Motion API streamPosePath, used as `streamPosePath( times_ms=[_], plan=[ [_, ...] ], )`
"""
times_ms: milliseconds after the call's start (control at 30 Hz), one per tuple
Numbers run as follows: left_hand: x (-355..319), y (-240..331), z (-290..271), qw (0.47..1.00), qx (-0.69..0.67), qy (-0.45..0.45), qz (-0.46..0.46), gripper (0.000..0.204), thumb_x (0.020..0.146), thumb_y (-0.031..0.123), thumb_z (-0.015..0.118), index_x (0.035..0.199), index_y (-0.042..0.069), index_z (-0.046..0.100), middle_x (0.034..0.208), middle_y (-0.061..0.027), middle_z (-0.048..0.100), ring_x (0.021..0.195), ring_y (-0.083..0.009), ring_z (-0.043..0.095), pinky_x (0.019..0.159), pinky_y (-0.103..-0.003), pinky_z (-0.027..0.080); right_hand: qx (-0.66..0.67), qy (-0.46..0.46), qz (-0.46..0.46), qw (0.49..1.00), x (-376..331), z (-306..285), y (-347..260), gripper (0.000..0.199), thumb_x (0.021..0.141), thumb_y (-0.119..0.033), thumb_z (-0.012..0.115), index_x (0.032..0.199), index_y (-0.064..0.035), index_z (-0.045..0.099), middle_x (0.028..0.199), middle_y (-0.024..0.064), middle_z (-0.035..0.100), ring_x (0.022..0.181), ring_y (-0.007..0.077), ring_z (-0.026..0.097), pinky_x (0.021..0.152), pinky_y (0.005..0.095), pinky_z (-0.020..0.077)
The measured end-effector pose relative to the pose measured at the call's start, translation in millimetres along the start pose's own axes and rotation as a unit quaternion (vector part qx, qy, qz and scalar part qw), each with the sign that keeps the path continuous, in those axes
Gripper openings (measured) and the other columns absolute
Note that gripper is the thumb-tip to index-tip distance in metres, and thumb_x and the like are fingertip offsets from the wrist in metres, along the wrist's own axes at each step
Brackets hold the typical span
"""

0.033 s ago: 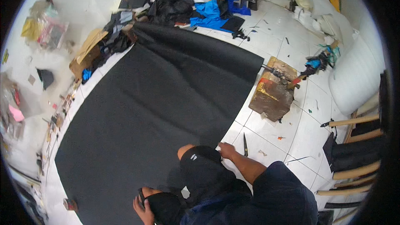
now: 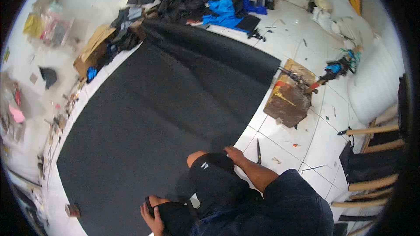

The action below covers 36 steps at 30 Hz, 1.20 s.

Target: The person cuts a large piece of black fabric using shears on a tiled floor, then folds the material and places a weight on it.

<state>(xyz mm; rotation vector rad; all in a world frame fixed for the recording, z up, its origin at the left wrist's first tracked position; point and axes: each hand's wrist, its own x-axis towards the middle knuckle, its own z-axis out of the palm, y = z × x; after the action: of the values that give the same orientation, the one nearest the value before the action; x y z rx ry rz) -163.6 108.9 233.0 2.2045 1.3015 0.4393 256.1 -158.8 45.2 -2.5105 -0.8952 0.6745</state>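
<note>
Matte black fabric sheet [image 2: 162, 118], glossy white tiles [image 2: 284, 148]

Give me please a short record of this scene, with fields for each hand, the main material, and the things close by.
surface: white tiled floor
main material: large black sheet spread flat on the floor
left hand: left hand at the sheet's near edge, on a small dark object; grip unclear
right hand: right hand resting at the sheet's right edge
near right hand: thin dark tool lying on the tiles
further right: brown block with tools on it
far end: pile of coloured fabric
</note>
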Motion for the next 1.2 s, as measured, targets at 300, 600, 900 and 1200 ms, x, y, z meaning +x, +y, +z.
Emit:
streamPosePath(
  times_ms=[300,600,900,1200],
  plan=[
    [-28,81,-25,0.995,0.072,-0.061,0.024,0.065,0.074,0.028,0.072,0.129,0.003,0.046,0.133,-0.0281,0.040,0.125,-0.0450,0.039,0.106,-0.052,0.032,-0.182,0.080,-0.143,0.969,34,42,-52,0.066,0.088,-0.054,0.058,0.141,-0.0169,0.048,0.153,0.0183,0.030,0.139,0.0427,0.028,0.108,0.0625,0.0251],
    [-33,167,-96,0.950,0.064,-0.304,-0.039,0.061,0.074,0.035,0.075,0.123,0.010,0.050,0.121,-0.0221,0.046,0.113,-0.0401,0.046,0.094,-0.052,0.038,0.125,0.195,0.288,0.929,124,-107,-85,0.061,0.100,-0.048,0.035,0.107,0.0059,0.064,0.108,0.0297,0.064,0.102,0.0473,0.059,0.090,0.0514,0.0443],
    [33,267,-81,0.896,0.102,-0.379,-0.209,0.064,0.085,0.054,0.061,0.123,0.003,0.056,0.118,-0.0233,0.057,0.111,-0.0399,0.056,0.093,-0.053,0.044,0.314,0.369,0.285,0.827,110,-371,-171,0.067,0.100,-0.051,0.041,0.130,0.0087,0.051,0.129,0.0236,0.056,0.114,0.0343,0.055,0.098,0.0402,0.0419],
    [423,531,1,0.767,-0.449,-0.261,-0.377,0.083,0.085,0.056,0.061,0.138,-0.005,0.041,0.134,-0.0208,0.051,0.123,-0.0321,0.049,0.103,-0.038,0.038,0.229,0.205,0.053,0.950,-4,-480,-267,0.032,0.090,-0.008,0.049,0.118,0.0040,0.060,0.113,0.0235,0.065,0.107,0.0378,0.062,0.094,0.0437,0.0473]
  ],
)
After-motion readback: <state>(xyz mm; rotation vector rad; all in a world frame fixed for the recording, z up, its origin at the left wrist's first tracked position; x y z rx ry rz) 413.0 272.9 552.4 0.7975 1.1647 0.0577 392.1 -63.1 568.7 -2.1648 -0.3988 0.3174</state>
